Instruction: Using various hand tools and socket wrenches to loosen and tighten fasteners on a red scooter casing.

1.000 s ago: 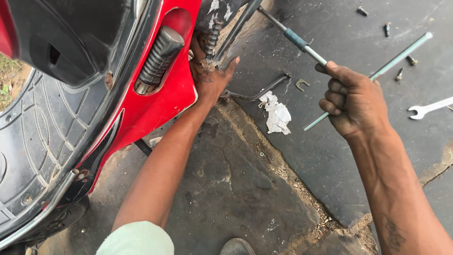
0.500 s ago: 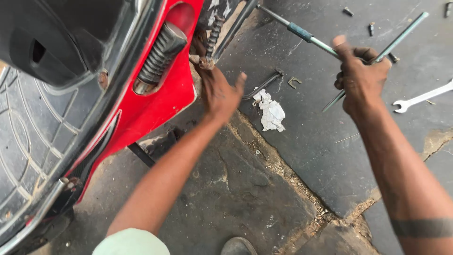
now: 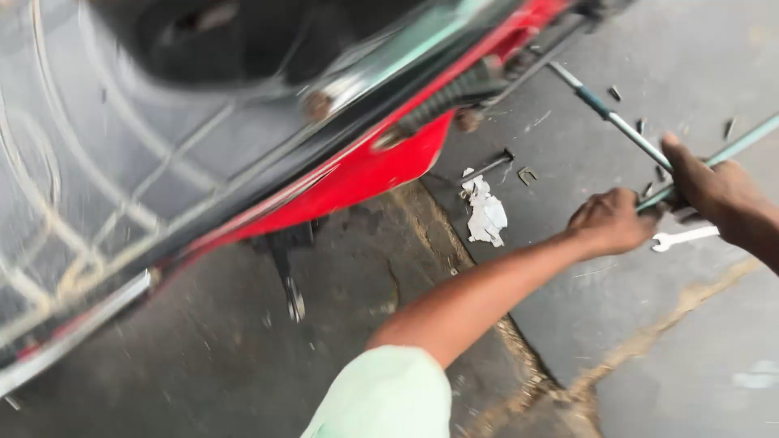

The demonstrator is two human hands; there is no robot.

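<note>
My right hand is closed around a long metal rod with a blue band, which slants up-left toward the red scooter body. A pale green rod runs under the same hand. Its lower end meets my left hand, which is curled into a fist on it just left of my right hand. Both hands hover over the grey concrete floor, away from the scooter. The view is motion-blurred.
A silver spanner lies just below my hands. A crumpled white rag, a dark tool, a small clip and several loose bolts are scattered on the floor. The scooter's black footboard fills the left; its stand reaches down.
My left hand has left the scooter's lower edge and swung right to the pale green rod beside my right hand. The camera has shifted, so the scooter now sits further left.
</note>
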